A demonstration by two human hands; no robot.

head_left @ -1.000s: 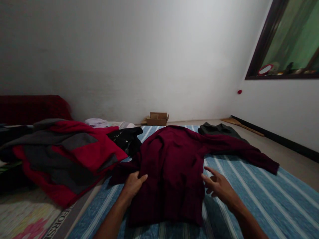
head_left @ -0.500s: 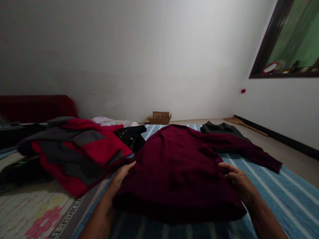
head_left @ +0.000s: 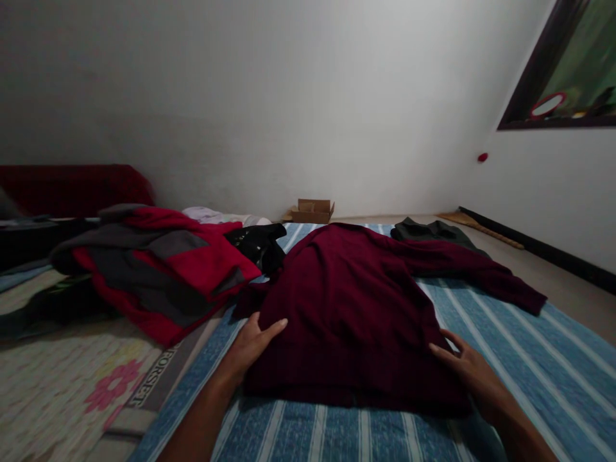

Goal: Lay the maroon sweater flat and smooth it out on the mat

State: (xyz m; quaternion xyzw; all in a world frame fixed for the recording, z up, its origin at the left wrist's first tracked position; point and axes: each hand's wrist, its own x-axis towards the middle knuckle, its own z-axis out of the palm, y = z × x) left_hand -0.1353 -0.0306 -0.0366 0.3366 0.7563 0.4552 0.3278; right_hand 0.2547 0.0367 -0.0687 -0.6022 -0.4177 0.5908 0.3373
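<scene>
A dark maroon sweater [head_left: 351, 308] lies spread on a blue mat with white stripes [head_left: 520, 378]. One sleeve stretches out to the right. My left hand [head_left: 253, 343] rests flat on the sweater's lower left edge, fingers stretched out. My right hand [head_left: 469, 369] lies flat on the lower right corner of the sweater, fingers apart. Neither hand grips the cloth.
A heap of red, grey and black clothes [head_left: 158, 263] lies left of the sweater. A folded dark green garment [head_left: 428, 232] sits at the mat's far end. A small cardboard box [head_left: 312, 210] stands by the wall. A flowered mat [head_left: 91, 391] covers the floor at left.
The sweater's lower hem, lifted half a second ago, has come down flat on the mat. Both hands have moved onto its lower corners and flattened out.
</scene>
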